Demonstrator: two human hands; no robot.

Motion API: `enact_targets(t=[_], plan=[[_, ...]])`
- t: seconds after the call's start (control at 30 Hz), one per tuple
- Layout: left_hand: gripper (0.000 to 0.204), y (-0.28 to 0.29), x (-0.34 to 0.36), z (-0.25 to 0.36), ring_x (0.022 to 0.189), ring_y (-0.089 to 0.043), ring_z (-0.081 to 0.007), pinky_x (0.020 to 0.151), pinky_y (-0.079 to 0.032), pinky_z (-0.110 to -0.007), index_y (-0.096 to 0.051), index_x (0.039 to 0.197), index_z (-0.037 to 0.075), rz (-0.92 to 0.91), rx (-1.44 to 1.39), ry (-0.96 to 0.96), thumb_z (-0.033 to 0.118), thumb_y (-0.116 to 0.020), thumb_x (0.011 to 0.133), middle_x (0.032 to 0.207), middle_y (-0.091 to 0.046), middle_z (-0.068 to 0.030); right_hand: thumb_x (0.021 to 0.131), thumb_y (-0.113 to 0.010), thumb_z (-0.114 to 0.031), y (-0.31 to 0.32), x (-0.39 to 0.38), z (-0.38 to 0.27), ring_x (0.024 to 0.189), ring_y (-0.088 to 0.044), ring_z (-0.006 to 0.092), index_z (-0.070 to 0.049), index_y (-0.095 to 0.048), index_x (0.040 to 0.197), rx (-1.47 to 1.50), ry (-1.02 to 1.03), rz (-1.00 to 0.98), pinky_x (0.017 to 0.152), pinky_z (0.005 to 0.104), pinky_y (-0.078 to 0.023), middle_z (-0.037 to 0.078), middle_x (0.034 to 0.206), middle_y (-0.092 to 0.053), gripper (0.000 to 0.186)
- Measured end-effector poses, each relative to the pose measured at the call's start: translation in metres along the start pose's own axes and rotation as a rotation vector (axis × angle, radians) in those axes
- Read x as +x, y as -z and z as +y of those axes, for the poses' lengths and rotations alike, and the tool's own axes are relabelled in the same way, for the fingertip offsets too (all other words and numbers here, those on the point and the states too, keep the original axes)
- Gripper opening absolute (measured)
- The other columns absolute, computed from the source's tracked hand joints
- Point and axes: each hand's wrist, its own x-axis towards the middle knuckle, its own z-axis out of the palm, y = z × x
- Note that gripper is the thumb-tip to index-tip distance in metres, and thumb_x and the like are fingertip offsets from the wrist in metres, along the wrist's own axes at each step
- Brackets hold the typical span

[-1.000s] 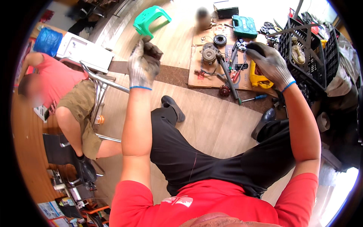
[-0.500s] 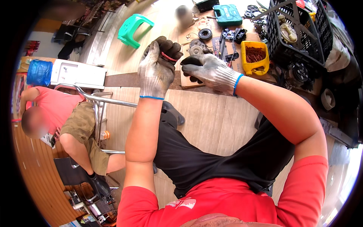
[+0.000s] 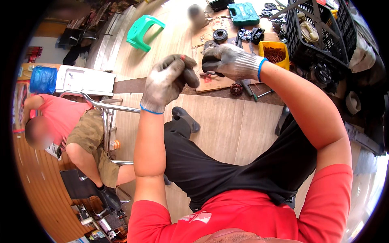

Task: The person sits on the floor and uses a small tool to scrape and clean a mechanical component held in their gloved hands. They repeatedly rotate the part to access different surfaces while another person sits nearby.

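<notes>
My left hand (image 3: 162, 85), in a stained grey-white glove, is closed in front of the cardboard sheet (image 3: 209, 83); a small bit of red shows between its fingertips, like the red wire seen earlier. My right hand (image 3: 235, 62), gloved alike, is a little higher and to the right, fingers curled over the parts; what it holds, if anything, is hidden. Near it lie a copper-wound round part (image 3: 236, 89), a black ring (image 3: 220, 35), a yellow cut-down container (image 3: 285, 58) of rusty-brown pieces, and some tools.
At the left a person in pink (image 3: 60, 117) sits by a chrome-framed chair (image 3: 123, 108). A green stool (image 3: 144, 22) stands beyond my hands. A teal case (image 3: 243, 14) and black crates (image 3: 330, 56) sit behind and right of the parts.
My right hand has swung inward from the right, then risen over the parts. My left hand has dropped slightly. Red wire visible in it half a second ago is now mostly hidden.
</notes>
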Motion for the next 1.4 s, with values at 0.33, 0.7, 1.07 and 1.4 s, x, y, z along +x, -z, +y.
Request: enact_targets(t=[0.33,0.7,1.07,1.4], plan=[[0.034,-0.033,-0.004,0.000,0.103,-0.071,-0.0191,0.096,-0.053,-0.032,-0.064,0.125,-0.010,0.104,0.720,0.153,0.013,-0.054,0.102,0.110,-0.074,-0.0180,0.096,-0.059,-0.030,0.003,-0.001,-0.013,0.086,-0.070,0.0407,-0.005,-0.069,0.095,-0.421,0.146,0.149,0.076,0.0477,-0.056,0.022,0.090,-0.071,0.026],[0.036,-0.027,0.006,-0.021,0.107,-0.068,-0.0194,0.098,-0.054,-0.032,-0.059,0.133,-0.009,0.382,0.500,-0.055,0.014,-0.053,0.106,0.116,-0.071,-0.0166,0.098,-0.063,-0.033,-0.009,-0.015,-0.041,0.083,-0.070,0.0406,-0.005,-0.072,0.099,-0.244,0.014,0.277,0.074,0.0467,-0.056,0.021,0.086,-0.071,0.029],[0.029,-0.019,0.014,-0.028,0.094,-0.073,-0.0281,0.088,-0.059,-0.040,-0.061,0.127,-0.005,0.396,-0.081,-0.153,0.012,-0.059,0.104,0.102,-0.074,-0.0181,0.098,-0.064,-0.043,-0.021,-0.013,-0.035,0.087,-0.071,0.0397,-0.004,-0.073,0.103,-0.263,-0.040,0.086,0.078,0.0465,-0.056,0.023,0.089,-0.071,0.040],[0.032,-0.021,0.000,-0.011,0.079,-0.068,-0.0270,0.077,-0.056,-0.040,-0.060,0.121,-0.007,-0.007,-0.083,0.024,0.019,-0.062,0.103,0.087,-0.069,-0.0148,0.102,-0.063,-0.034,0.035,-0.024,-0.028,0.086,-0.070,0.0142,-0.012,-0.066,0.136,0.130,-0.095,0.077,0.079,0.0326,-0.056,0.009,0.105,-0.077,0.041]])
